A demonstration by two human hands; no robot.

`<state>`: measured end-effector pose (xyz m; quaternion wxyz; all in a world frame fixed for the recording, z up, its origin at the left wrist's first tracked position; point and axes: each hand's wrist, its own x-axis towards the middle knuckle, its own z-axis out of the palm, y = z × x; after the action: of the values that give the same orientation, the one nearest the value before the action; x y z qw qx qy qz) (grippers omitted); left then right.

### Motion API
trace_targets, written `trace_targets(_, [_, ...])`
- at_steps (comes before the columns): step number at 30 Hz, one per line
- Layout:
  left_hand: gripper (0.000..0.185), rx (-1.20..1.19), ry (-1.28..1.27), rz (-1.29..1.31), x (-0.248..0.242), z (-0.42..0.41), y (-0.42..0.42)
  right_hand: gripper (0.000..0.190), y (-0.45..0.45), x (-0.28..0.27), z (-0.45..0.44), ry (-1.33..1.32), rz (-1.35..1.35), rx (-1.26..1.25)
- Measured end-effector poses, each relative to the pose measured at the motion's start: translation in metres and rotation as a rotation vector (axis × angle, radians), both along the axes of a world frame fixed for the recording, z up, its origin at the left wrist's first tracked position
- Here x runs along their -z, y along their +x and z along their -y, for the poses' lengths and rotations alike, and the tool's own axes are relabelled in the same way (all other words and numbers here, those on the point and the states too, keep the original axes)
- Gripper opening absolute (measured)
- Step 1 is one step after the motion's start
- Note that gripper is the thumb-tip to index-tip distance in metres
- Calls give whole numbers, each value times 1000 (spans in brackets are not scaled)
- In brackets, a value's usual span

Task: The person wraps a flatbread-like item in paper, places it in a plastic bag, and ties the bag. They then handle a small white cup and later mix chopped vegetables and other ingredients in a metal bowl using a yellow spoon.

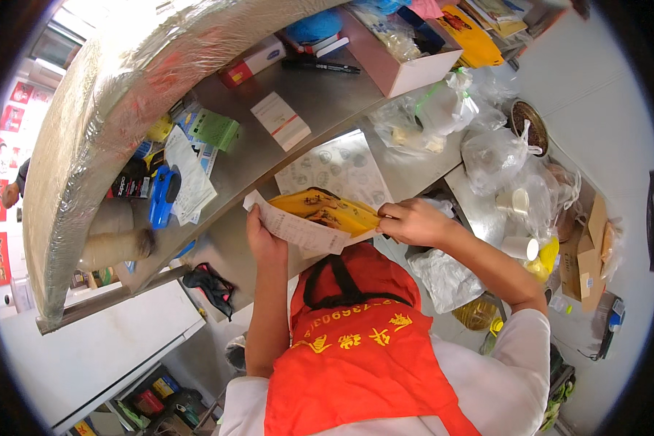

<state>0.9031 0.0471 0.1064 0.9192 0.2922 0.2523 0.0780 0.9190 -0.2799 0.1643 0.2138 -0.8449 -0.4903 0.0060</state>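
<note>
My left hand (pixel 267 240) pinches the left end of a white printed paper slip (pixel 308 229), thumb uppermost. Behind the slip lies a yellow printed packet (pixel 327 210) with dark pictures on it, bowed along its upper edge. The fingers of my right hand (pixel 414 220) grip the right end of that packet; whether they also hold the slip's edge I cannot tell. Both hands are in front of my red apron (pixel 359 376), which bears yellow writing. Just beyond the packet, a patterned white sheet (pixel 335 169) rests on a lower metal surface.
A metal counter (pixel 240 92) holds a white box (pixel 280 121), loose receipts (pixel 188 177), a blue stapler (pixel 164 196) and a black marker (pixel 320 66). A pink box (pixel 398 65) stands farther back. To the right are plastic bags (pixel 490 158) and paper cups (pixel 519 248). At far left, another person's hand (pixel 12 195) shows.
</note>
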Motion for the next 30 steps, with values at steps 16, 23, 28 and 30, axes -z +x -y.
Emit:
trace_targets(16, [29,483,285,108,-9,-35,-22,20,-25,103,-71,778,-490,728])
trace_targets(23, [18,925,1372,190,-21,76,-1,26,-8,119,-92,1236,-1075,719])
trace_targets(28, [23,697,1574,139,27,108,14,26,-9,112,-94,1263,-1022,729])
trace_targets(30, [23,699,1582,59,31,104,11,27,-14,87,-91,1064,-887,777])
